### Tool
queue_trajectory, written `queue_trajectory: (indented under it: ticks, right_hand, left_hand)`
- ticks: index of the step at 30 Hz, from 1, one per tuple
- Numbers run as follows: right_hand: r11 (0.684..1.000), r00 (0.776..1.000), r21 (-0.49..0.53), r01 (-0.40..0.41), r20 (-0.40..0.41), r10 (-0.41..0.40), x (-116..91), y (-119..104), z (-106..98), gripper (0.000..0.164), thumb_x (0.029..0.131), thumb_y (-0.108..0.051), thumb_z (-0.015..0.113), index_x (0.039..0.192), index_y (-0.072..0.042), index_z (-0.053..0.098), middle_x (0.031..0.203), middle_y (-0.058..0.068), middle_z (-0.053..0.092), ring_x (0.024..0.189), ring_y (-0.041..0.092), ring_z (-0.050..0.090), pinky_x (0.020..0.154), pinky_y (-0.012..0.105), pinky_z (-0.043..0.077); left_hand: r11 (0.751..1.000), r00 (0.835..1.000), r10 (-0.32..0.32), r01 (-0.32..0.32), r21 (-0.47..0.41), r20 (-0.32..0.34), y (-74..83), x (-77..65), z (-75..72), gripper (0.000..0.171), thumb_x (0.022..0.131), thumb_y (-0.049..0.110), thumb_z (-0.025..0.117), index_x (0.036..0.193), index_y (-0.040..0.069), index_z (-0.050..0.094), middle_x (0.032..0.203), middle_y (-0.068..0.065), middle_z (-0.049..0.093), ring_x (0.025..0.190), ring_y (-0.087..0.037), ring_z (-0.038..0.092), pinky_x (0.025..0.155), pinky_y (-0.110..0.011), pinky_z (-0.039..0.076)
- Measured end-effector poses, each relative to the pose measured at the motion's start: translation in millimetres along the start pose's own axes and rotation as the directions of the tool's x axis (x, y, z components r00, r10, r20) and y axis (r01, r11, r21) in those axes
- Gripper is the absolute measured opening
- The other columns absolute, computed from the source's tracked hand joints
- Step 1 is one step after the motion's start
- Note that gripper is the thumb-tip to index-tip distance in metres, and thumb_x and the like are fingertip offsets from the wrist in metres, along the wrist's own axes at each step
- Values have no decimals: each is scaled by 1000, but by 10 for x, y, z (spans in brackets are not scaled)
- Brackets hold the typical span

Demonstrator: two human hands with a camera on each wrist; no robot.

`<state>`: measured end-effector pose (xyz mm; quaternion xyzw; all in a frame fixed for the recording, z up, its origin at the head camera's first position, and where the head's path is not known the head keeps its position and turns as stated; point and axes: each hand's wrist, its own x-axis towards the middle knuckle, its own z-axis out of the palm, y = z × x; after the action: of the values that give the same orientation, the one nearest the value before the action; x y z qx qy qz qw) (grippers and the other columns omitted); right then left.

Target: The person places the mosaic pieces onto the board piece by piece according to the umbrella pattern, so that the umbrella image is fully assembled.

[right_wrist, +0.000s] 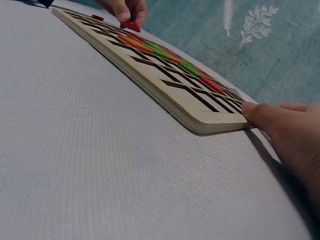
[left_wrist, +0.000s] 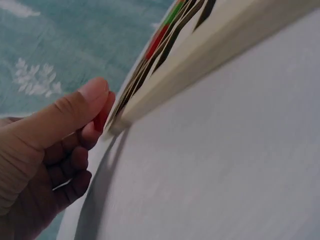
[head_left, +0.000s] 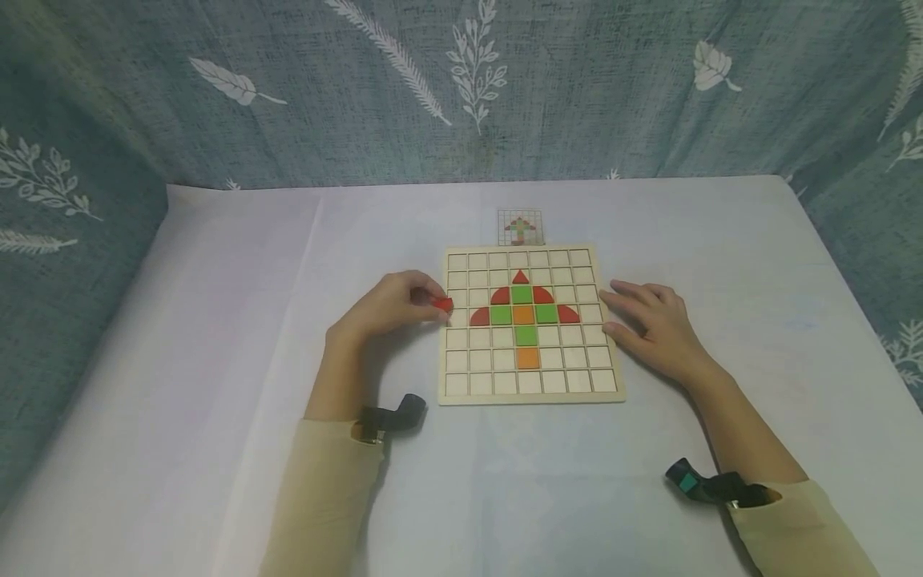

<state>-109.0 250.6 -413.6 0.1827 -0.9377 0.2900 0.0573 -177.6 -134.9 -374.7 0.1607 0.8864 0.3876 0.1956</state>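
Observation:
A square wooden grid board (head_left: 486, 385) lies flat on the table. In its cells sit green squares (head_left: 525, 335), orange squares (head_left: 529, 357), red quarter-circle pieces (head_left: 568, 314) and a red triangle (head_left: 520, 277), forming an arrow-like figure. At the board's left edge my left hand (head_left: 389, 303) pinches a small red piece (left_wrist: 100, 117) between thumb and fingers; its outline is partly covered by the fingertips. My right hand (head_left: 656, 328) is at the opposite edge, fingers loosely bent, with the thumb (right_wrist: 252, 111) touching the board's rim.
Just behind the board lies a small card (head_left: 520, 227) printed with a similar figure on a grid. White cloth (head_left: 216, 336) covers the table, and a blue-green curtain (head_left: 591, 88) with leaf prints hangs along the back. Black wrist cameras (head_left: 392, 417) are strapped to both wrists.

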Motion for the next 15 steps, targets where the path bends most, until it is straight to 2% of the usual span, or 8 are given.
queue_trajectory:
  ticks: [4, 10, 15]
  right_hand:
    - [1000, 1000, -3, 0, -1, 0, -2, 3, 4, 46, 90, -32, 61, 129, -9, 56, 138, 18, 46, 124, 43, 32, 99, 61, 19]
    - [1000, 1000, -9, 3, -4, -3, -7, 18, 14, 45, 90, -31, 61, 129, -9, 56, 138, 18, 47, 124, 43, 33, 99, 61, 19]
    - [1000, 1000, -9, 5, -5, -5, -3, 29, 17, 45, 90, -32, 61, 129, -9, 56, 138, 18, 47, 124, 43, 33, 99, 61, 19]
  left_hand:
    - [999, 999, 32, -32, 0, 39, 98, 32, 77, 30, 74, 26, 80, 98, 13, 68, 98, 1, 66, 95, -16, 54, 88, -32, 42]
    - [996, 990, 90, -89, -13, 109, 228, 58, 170, 32, 74, 24, 81, 100, 10, 67, 98, 0, 65, 88, -16, 55, 80, -30, 45]
    - [995, 982, 97, -97, -7, 160, 353, 75, 256, 33, 74, 26, 81, 100, 12, 67, 95, 0, 64, 86, -17, 53, 76, -29, 46]
